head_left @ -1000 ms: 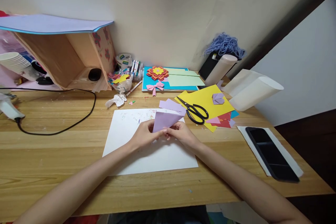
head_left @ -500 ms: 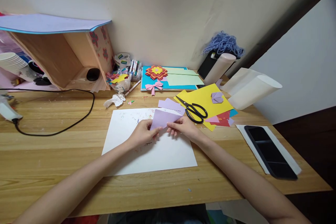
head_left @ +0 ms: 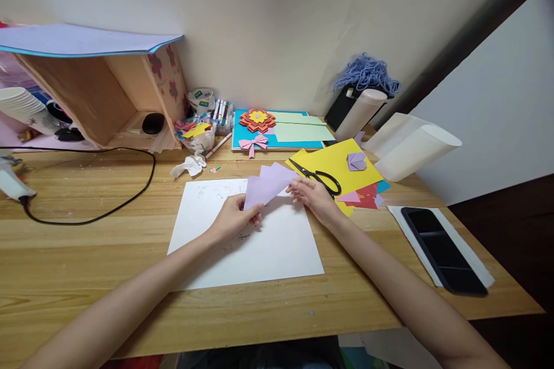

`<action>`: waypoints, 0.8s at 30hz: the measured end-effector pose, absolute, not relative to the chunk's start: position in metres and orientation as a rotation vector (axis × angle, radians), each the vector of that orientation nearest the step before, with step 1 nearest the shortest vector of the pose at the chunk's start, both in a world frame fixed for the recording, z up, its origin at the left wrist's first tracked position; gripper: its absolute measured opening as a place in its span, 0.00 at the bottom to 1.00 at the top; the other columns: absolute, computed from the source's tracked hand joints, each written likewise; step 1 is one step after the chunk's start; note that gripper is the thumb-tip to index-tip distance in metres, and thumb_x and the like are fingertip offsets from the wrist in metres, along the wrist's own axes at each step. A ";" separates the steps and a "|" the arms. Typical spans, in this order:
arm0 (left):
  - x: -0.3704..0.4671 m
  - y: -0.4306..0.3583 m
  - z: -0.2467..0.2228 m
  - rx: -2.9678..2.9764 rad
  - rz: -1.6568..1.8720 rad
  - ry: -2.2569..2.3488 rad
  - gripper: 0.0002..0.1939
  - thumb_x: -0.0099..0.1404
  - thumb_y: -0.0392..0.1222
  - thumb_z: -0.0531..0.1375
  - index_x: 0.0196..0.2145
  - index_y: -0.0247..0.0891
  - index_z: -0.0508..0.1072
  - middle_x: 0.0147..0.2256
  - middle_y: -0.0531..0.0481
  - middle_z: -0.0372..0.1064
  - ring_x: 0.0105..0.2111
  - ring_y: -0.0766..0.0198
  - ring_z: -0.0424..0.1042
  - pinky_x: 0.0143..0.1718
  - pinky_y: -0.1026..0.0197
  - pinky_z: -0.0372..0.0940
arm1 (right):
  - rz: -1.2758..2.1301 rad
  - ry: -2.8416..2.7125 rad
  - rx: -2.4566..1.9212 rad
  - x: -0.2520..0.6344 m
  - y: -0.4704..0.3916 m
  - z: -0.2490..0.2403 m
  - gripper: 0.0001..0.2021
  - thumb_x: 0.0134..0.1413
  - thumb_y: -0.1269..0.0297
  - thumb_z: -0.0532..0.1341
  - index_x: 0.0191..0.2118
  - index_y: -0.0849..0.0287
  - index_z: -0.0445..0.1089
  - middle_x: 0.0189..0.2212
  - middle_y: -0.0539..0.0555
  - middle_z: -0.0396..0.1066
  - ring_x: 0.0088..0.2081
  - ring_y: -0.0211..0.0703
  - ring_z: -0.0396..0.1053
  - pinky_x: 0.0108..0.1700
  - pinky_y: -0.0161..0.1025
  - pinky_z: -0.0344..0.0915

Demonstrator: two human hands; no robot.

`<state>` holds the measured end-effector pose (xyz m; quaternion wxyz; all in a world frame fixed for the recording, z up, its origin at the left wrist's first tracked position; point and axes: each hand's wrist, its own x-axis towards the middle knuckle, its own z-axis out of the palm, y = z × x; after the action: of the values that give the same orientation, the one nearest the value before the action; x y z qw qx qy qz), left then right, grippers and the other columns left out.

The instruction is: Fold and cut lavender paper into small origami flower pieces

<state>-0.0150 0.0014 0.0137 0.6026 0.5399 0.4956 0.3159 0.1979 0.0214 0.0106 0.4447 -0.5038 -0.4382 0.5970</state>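
Observation:
A folded piece of purple paper (head_left: 259, 191) is held above the white sheet (head_left: 277, 248), tapering to the right. My left hand (head_left: 238, 214) pinches its lower left corner, thumb on top and fingers beneath. At its right end, the fingers of my right hand (head_left: 309, 195) are bent together against the paper's edge; the exact contact is partly hidden. More purple paper (head_left: 277, 170) lies just behind and blends with the held piece. Black-handled scissors (head_left: 322, 179) rest on yellow paper (head_left: 346, 155), beyond my right hand.
A small folded purple piece (head_left: 356, 161) and coloured scraps (head_left: 367, 197) lie right of the scissors. Along the back stand a tub of scraps (head_left: 201, 137), a blue board with paper flower (head_left: 257, 120) and white rolls (head_left: 411, 147). A phone (head_left: 444, 251) lies right; a cable (head_left: 147, 184) curves left.
My right hand has moved up and to the right along the purple paper's edge. The held paper has shifted slightly left and now overlaps the purple paper behind it in view.

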 end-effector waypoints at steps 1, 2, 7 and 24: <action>-0.015 0.001 0.013 1.274 0.738 1.140 0.18 0.53 0.53 0.62 0.28 0.32 0.69 0.22 0.49 0.69 0.21 0.65 0.68 0.25 0.63 0.64 | 1.541 -1.155 -1.238 0.193 0.018 0.010 0.16 0.39 0.55 0.68 0.32 0.62 0.72 0.30 0.54 0.73 0.26 0.35 0.67 0.28 0.33 0.65; -0.015 0.000 0.013 1.312 0.742 1.136 0.18 0.54 0.54 0.61 0.27 0.32 0.69 0.22 0.49 0.69 0.22 0.65 0.68 0.26 0.63 0.63 | 1.590 -1.238 -1.216 0.188 0.015 0.008 0.18 0.38 0.56 0.69 0.35 0.63 0.72 0.33 0.55 0.73 0.28 0.36 0.67 0.29 0.33 0.65; -0.016 -0.004 0.014 1.527 0.701 1.137 0.18 0.56 0.53 0.59 0.24 0.33 0.70 0.21 0.51 0.68 0.22 0.66 0.65 0.24 0.66 0.57 | 1.616 -1.419 -1.231 0.169 0.000 0.001 0.17 0.41 0.54 0.66 0.31 0.65 0.72 0.27 0.55 0.73 0.27 0.38 0.67 0.31 0.36 0.65; -0.016 -0.001 0.017 1.451 0.648 1.169 0.14 0.56 0.49 0.58 0.29 0.32 0.69 0.20 0.51 0.67 0.21 0.66 0.64 0.23 0.65 0.59 | 1.391 -1.383 -1.418 0.208 0.025 0.017 0.13 0.39 0.56 0.66 0.23 0.62 0.70 0.21 0.52 0.71 0.20 0.32 0.62 0.23 0.31 0.59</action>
<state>-0.0163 -0.0013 0.0172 0.5518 0.6133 0.4943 0.2740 0.2084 0.0254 0.0167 0.3528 -0.5483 -0.5346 0.5377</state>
